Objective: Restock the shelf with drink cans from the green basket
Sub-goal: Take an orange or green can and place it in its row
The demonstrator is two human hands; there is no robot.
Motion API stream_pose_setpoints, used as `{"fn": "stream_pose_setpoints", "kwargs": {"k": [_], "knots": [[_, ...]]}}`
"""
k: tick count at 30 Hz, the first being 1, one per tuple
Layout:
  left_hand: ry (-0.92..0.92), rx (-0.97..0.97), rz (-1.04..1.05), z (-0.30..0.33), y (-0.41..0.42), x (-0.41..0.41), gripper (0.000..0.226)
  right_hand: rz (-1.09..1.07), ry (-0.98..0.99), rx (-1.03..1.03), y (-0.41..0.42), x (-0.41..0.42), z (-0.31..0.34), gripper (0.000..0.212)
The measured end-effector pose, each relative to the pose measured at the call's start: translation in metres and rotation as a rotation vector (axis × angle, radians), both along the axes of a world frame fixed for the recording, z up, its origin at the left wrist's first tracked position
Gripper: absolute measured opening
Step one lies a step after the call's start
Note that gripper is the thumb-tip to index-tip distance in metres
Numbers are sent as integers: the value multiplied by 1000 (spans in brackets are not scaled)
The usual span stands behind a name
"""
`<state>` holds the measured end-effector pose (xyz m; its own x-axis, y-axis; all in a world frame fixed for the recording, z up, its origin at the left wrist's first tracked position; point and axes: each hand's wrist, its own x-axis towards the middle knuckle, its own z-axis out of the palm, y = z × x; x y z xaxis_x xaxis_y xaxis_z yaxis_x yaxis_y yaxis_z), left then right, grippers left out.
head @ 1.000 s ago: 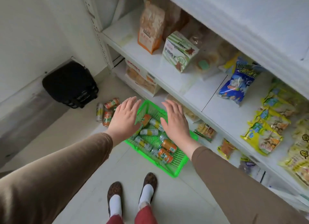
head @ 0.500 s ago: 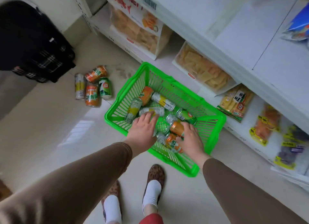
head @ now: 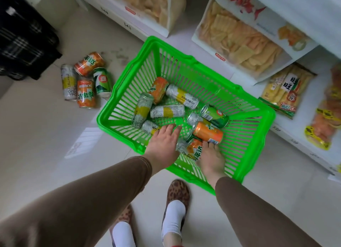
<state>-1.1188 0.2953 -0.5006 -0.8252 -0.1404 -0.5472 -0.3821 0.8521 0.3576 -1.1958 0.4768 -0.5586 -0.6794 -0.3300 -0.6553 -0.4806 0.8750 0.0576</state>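
The green basket (head: 256, 106) stands on the floor before the bottom shelf (head: 292, 141), holding several drink cans lying on their sides, silver-yellow, orange and green. My left hand (head: 163, 145) reaches over the near rim with straight fingers that touch a silver-yellow can (head: 149, 127). At the near right of the basket, my right hand (head: 212, 159) curls its fingers by an orange-and-white can (head: 193, 150), thumb side hidden under it. Another orange can (head: 208, 134) lies just beyond its fingertips.
Several more cans (head: 84, 81) lie on the floor left of the basket. A black bag (head: 24, 38) sits at the far left. Snack boxes (head: 238, 41) and snack packets (head: 284, 91) fill the bottom shelf. My feet (head: 176, 197) stand just before the basket.
I have bent down closer to the basket. Both hands dropped from above it into it; the left slid onto a silver-yellow can, the right onto the near orange cans.
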Motion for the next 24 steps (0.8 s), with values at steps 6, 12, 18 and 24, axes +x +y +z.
{"fn": "stream_pose_setpoints", "kwargs": {"k": [6,12,18,24], "knots": [[-25,-5,35,34,-15,10,83,-216,-15,-154,-11,2,38,73],[49,-27,117,150,-34,6,85,-489,-37,-492,-56,-9,174,71],[245,-54,168,330,-71,-9,90,-536,4,-794,-104,-29,372,59],[505,-70,164,513,-101,-21,92,-490,31,-1122,-133,-37,569,58]]}}
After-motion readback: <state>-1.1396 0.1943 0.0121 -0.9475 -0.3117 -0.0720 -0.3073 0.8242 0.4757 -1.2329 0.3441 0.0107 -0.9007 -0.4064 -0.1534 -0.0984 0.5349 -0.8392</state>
